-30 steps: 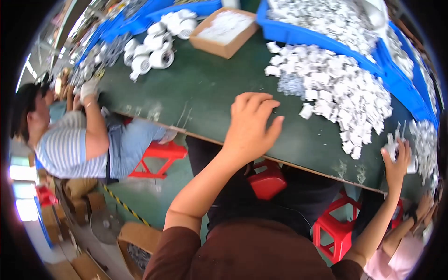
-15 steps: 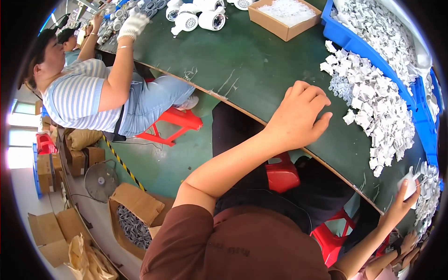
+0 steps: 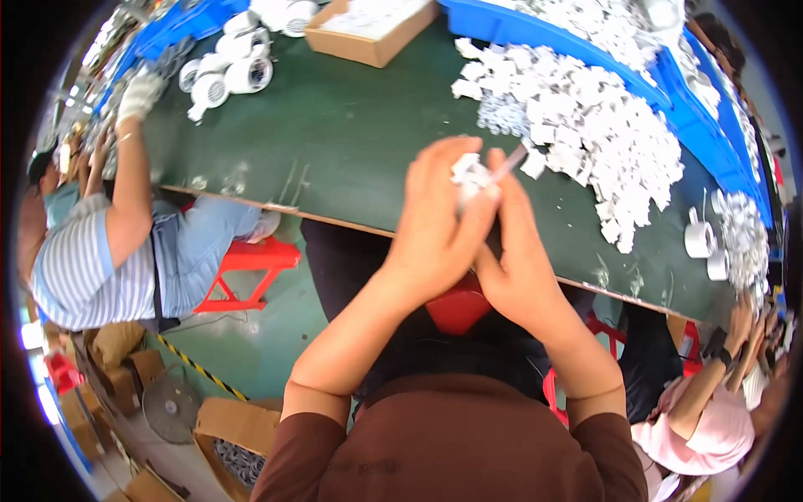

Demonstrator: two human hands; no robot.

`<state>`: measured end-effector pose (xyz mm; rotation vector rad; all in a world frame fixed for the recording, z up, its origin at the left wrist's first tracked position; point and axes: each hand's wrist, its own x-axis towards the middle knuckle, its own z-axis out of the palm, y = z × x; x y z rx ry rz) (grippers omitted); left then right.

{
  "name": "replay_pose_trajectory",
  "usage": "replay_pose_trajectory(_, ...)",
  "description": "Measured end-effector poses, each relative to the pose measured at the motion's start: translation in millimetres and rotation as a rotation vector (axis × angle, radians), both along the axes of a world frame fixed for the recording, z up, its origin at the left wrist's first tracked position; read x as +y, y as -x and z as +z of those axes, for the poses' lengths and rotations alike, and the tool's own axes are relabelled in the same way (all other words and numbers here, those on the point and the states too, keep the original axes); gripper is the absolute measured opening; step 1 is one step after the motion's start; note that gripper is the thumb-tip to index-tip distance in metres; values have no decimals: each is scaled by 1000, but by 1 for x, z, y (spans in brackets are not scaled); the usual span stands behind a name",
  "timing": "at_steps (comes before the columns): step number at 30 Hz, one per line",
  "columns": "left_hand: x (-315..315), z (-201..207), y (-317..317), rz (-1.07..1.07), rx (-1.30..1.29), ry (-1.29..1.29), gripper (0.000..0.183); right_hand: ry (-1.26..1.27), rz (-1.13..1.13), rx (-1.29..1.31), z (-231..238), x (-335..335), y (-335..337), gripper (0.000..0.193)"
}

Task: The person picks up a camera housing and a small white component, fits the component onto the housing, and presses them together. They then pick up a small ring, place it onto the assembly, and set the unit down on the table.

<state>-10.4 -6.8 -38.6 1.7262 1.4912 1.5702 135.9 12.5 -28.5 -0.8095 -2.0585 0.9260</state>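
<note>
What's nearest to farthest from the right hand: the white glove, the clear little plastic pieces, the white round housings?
Head view, from the right hand:
1. Clear little plastic pieces: just ahead.
2. White round housings: over left.
3. White glove: farthest left, on a co-worker.

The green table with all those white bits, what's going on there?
Someone in a brown shirt has both hands together over the near edge of the green table. The left hand holds a small white piece, and the right hand is right beside it. A thin pale strip sticks out there; which hand holds it is hard to tell. A heap of white pieces lies ahead, in front of a blue bin.
</note>
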Motion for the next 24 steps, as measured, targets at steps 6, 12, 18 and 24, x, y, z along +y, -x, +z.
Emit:
replay_pose_trajectory(6, 0, 18, 16, 66, 291, 32, 34, 359, 158, 101, 18, 30, -20, 51)
replay_pose_trajectory(12, 5, 19, 9, 26, 356, 43, 27, 655, 99, 275, 45, 41, -17, 8)
replay_pose_trajectory(18, -1, 17, 3, 71, -80, 142, 14, -303, -41, 157, 28, 39, -7, 13)
replay_pose_trajectory(24, -2, 15, -5, 101, -2, 109, 17, -245, -75, 167, 18, 40, -5, 8)
